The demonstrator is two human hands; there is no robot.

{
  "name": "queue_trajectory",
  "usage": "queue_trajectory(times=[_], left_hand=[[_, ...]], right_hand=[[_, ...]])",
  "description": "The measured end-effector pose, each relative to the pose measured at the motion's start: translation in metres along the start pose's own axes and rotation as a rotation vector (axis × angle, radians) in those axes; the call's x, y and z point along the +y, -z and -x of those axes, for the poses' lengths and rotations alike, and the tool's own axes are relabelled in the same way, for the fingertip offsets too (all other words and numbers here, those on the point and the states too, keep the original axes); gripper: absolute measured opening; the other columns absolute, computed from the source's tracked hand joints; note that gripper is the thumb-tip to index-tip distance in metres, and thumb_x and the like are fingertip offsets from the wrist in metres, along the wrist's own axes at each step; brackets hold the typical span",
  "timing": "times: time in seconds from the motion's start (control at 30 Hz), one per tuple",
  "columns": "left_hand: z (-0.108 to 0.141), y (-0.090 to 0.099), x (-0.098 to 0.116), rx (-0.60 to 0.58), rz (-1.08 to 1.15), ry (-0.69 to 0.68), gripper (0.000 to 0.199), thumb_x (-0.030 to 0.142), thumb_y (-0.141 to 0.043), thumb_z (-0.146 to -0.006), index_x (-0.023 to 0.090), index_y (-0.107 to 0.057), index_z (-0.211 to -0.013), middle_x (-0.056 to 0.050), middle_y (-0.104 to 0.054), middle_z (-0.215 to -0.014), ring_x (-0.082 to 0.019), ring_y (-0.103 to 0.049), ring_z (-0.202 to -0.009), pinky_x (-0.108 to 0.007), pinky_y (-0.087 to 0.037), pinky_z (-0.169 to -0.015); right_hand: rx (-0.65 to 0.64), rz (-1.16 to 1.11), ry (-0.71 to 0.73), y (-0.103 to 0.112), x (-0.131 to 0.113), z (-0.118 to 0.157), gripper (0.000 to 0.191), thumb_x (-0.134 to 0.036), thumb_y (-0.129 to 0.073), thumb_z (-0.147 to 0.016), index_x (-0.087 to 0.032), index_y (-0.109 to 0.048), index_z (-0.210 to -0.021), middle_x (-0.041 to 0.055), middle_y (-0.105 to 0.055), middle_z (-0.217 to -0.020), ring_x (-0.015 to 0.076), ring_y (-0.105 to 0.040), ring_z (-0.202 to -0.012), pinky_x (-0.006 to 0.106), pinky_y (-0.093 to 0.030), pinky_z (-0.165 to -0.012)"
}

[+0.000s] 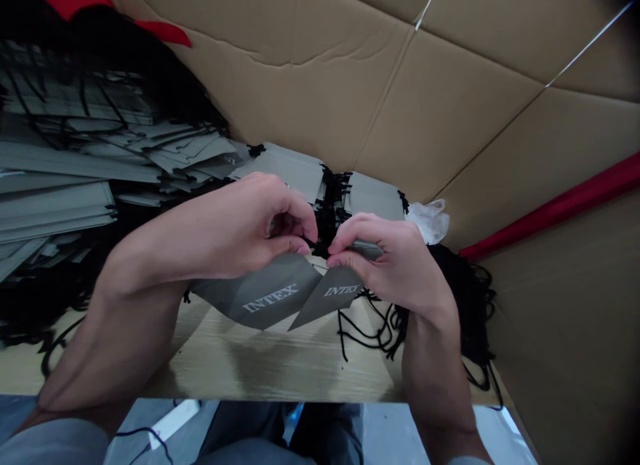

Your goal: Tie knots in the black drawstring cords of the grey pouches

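Two grey tags printed INTEX, one on the left (273, 290) and a smaller-looking one on the right (333, 293), hang just above the table's front part. My left hand (265, 228) pinches a black cord piece (320, 249) at the top of the left tag. Close beside it, my right hand (387, 255) pinches the other end of the black piece and the top of the right tag. The fingertips are nearly touching, and the exact grip between them is partly hidden.
Stacked grey tags with black cords (55, 205) fill the left. More tag stacks (377, 195) stand behind my hands. A clear plastic bag (430, 220) and a black cord heap (463, 305) lie right. Cardboard walls (320, 65) enclose the wooden table (280, 375).
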State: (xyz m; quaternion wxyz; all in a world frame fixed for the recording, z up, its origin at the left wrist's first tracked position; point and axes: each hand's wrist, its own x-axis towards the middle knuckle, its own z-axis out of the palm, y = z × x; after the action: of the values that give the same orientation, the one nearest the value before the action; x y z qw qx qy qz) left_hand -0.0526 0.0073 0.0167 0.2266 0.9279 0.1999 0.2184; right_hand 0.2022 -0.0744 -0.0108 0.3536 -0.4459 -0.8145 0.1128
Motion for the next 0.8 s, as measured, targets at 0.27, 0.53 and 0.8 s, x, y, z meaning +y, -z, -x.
queue_trajectory(times=[0.27, 0.53, 0.8], left_hand=[[0.0015, -0.0025, -0.0040, 0.019, 0.002, -0.006, 0.016, 0.022, -0.072, -0.097, 0.029, -0.087, -0.098, 0.003, -0.082, -0.082, -0.011, -0.065, -0.062, -0.024, -0.044, -0.055], [0.0005, -0.0040, -0.0024, 0.018, -0.004, -0.002, 0.015, 0.025, -0.073, -0.098, 0.028, -0.088, -0.099, 0.002, -0.083, -0.085, -0.013, -0.069, -0.066, -0.024, -0.045, -0.056], [-0.0004, -0.0022, 0.0014, -0.021, 0.002, -0.004, 0.019, 0.020, -0.070, -0.098, 0.028, -0.088, -0.099, 0.004, -0.083, -0.086, -0.011, -0.067, -0.065, -0.024, -0.044, -0.058]], right_hand=[[-0.001, -0.011, -0.002, 0.0012, -0.0021, -0.0003, 0.019, -0.007, -0.090, -0.093, -0.021, -0.079, -0.088, -0.0020, -0.083, -0.094, 0.0141, -0.076, -0.088, 0.026, -0.056, -0.080], [-0.010, -0.021, -0.041, 0.0007, -0.0034, -0.0012, 0.021, -0.006, -0.090, -0.092, -0.022, -0.076, -0.089, -0.0057, -0.082, -0.089, 0.0116, -0.074, -0.081, 0.025, -0.054, -0.075], [-0.060, -0.198, -0.137, 0.0013, -0.0018, 0.0000, 0.034, -0.001, -0.085, -0.091, -0.026, -0.066, -0.104, -0.0076, -0.079, -0.089, 0.0130, -0.080, -0.087, 0.025, -0.058, -0.079]])
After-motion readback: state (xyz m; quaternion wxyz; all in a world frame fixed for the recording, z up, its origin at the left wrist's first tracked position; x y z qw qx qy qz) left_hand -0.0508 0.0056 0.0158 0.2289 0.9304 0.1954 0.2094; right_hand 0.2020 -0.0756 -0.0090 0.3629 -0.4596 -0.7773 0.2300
